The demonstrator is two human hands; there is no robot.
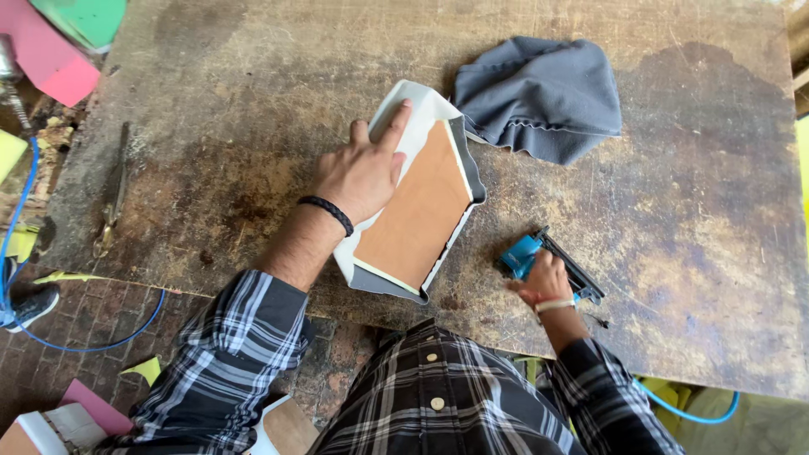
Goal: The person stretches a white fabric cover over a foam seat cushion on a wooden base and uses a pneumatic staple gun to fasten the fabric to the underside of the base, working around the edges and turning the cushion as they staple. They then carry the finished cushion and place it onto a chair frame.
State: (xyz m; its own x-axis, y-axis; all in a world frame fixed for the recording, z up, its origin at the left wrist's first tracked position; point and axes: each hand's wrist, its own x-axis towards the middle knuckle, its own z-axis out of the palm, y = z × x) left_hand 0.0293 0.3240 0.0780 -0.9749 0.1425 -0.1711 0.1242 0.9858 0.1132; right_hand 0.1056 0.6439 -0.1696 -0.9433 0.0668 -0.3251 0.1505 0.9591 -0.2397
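L hand (pixel 364 173) lies flat, fingers spread, pressing the wedge-shaped pad of brown board wrapped in white and grey covering (pixel 417 215), mid-bench; palm down, nothing gripped. Pad's long axis runs 1 to 7 o'clock. R hand (pixel 543 280) is closed round the blue pneumatic stapler (pixel 548 263), which sits on the stained wooden bench (pixel 691 211) at 4 o'clock from the pad, near but apart. Grey cloth (pixel 539 97) at 1 o'clock.

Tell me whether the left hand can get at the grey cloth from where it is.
Probably yes: the left hand rests on the panel, and the grey cloth lies just beyond it with bare worktop between.
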